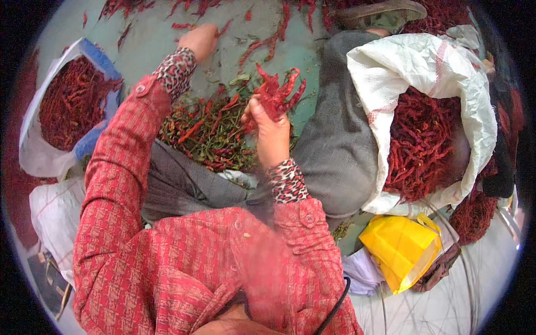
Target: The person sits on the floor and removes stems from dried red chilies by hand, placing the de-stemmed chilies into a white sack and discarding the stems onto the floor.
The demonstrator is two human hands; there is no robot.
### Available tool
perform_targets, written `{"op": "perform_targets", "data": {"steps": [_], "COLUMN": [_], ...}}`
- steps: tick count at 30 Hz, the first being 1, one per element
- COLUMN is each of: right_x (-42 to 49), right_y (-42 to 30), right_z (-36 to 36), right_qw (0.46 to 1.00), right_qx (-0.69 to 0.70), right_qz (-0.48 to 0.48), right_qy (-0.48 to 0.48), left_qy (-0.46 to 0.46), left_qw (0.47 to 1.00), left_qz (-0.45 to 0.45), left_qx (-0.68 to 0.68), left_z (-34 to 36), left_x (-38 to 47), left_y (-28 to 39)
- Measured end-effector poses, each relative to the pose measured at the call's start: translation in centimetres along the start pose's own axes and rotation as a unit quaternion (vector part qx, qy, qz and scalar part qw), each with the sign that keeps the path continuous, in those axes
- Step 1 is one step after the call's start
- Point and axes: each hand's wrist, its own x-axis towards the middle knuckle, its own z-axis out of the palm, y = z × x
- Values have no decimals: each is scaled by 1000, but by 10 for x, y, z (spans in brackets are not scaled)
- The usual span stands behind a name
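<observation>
My right hand [270, 134] is closed around several dried red chili peppers [278, 92], which stick up from its fingers over the lap. My left hand [200, 42] reaches forward to the floor, its fingers at a red chili [225, 27]; whether it grips it cannot be told. Between my legs lies a heap of green stems mixed with red chilies [209, 134]. More dried chilies [268, 44] are scattered on the floor in front of the hands.
An open white woven sack [477, 100] of dried chilies stands at the right. A blue and white bag [31, 138] of chilies is at the left. Near my right knee lies a yellow bag [402, 247]. Part of another person's foot and shoe [381, 12] shows at the top.
</observation>
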Motion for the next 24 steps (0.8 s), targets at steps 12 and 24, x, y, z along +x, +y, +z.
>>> {"op": "perform_targets", "data": {"steps": [12, 24], "right_x": [-2, -1], "right_y": [16, 9], "right_z": [4, -2], "right_qw": [998, 999], "right_qx": [47, 32], "right_qz": [-45, 3], "right_qy": [-7, -19], "left_qy": [-62, 106], "left_qw": [892, 993], "left_qz": [10, -31], "left_qx": [-447, -48], "left_z": [-43, -13], "left_x": [-146, -70], "left_y": [89, -43]}}
